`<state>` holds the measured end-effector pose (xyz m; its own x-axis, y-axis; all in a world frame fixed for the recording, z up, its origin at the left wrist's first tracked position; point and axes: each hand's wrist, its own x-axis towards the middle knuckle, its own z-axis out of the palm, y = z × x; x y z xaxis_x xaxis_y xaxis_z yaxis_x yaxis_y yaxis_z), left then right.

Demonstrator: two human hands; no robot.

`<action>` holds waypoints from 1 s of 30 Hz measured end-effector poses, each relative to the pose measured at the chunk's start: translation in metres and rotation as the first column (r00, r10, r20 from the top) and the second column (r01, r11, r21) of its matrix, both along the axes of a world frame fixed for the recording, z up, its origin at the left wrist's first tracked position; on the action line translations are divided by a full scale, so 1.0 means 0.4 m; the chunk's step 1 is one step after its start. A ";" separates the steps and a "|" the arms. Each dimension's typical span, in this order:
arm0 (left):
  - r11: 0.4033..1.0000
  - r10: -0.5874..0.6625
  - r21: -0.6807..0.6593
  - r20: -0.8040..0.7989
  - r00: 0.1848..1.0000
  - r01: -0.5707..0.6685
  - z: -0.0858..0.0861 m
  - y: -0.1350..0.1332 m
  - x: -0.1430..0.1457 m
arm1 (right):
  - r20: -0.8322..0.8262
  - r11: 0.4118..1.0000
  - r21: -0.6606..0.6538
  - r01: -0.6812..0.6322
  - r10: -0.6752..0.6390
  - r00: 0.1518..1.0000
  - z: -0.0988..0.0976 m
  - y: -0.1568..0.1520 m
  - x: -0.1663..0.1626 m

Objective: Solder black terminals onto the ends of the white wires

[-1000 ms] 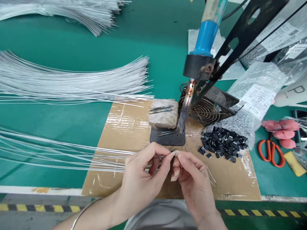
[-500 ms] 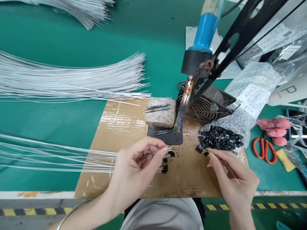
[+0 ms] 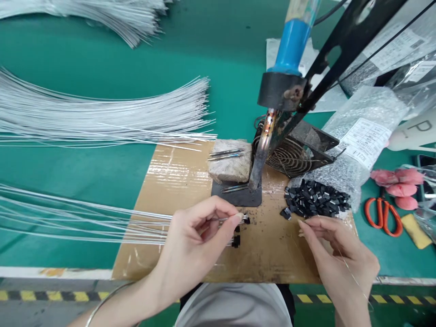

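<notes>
My left hand (image 3: 197, 238) pinches the ends of several thin white wires (image 3: 85, 218) that run off to the left over the green mat. Small black caps (image 3: 240, 221) sit on the wire tips just past my fingertips. My right hand (image 3: 335, 250) rests on the cardboard (image 3: 177, 177) just below a pile of small black parts (image 3: 316, 199), fingers curled in a pinch, with a fine strand of wire trailing from it toward my wrist. A fixed soldering iron (image 3: 269, 136) with a blue handle points down onto a dark plate (image 3: 236, 196).
A large fan of white wires (image 3: 102, 113) lies at the left, another bundle (image 3: 102, 13) at the top. A stone block (image 3: 230, 165) with metal pins sits by the iron. A round fan grille (image 3: 289, 156), bubble-wrap bags (image 3: 361, 136) and orange scissors (image 3: 383, 218) are on the right.
My hands were joined at the wire tips; my right hand has moved away right to the black parts pile. My left hand still holds the wires, now with black caps showing.
</notes>
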<state>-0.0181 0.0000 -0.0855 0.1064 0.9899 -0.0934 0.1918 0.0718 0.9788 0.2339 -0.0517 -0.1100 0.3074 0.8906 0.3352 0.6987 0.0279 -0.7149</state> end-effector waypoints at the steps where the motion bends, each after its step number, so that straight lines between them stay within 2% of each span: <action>1: 1.000 -0.005 0.008 -0.008 1.000 0.005 0.000 0.001 -0.001 | -0.113 0.999 -0.004 0.034 -0.035 0.993 0.006 0.000 -0.014; 5: 0.999 -0.018 0.028 -0.032 0.999 0.018 0.003 0.004 -0.002 | -0.460 0.999 -0.012 0.039 -0.040 0.887 0.034 0.020 -0.078; 11: 1.000 -0.020 0.023 -0.068 0.997 0.021 0.014 0.013 0.003 | -0.699 0.994 -0.085 -0.070 -0.009 0.715 0.054 0.057 -0.160; 17: 0.999 -0.040 0.003 -0.107 0.993 0.041 0.029 0.019 0.001 | -0.772 0.974 -0.148 -0.171 -0.006 0.636 0.068 0.079 -0.204; 23: 0.994 -0.084 -0.066 0.051 0.995 0.088 0.055 0.040 0.010 | -0.820 0.978 -0.107 -0.182 0.017 0.572 0.071 0.087 -0.223; 30: 0.984 -0.095 -0.130 0.178 0.979 0.119 0.048 0.034 0.006 | -0.809 0.974 -0.083 -0.209 0.057 0.585 0.068 0.083 -0.225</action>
